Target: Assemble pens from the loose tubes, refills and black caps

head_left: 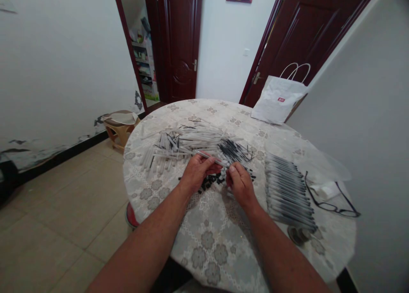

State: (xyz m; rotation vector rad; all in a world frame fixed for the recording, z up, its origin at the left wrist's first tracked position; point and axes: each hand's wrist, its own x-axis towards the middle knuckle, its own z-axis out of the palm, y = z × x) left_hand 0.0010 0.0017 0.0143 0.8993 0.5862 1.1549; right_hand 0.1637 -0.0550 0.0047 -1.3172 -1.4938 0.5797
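Note:
My left hand (198,172) is closed around a clear pen barrel (211,157), which points to the upper left. At the barrel's right end my right hand (240,183) is closed in a pinch; whether it also grips a small part there is hidden by the fingers. Just beneath both hands lie small black pieces that look like pen caps (208,181). Beyond them spreads a heap of whitish pen barrels (201,137), with a bunch of thin black refills (234,150) at its right side. Right of my right hand, pens (287,191) lie side by side in a row.
A round table (214,242) with a patterned cloth carries everything. Eyeglasses (332,207), a clear plastic sheet (306,152) and a round metallic object (297,235) lie at the right. A white paper bag (277,99) stands at the back right. A wooden stool (119,131) is beyond the left edge.

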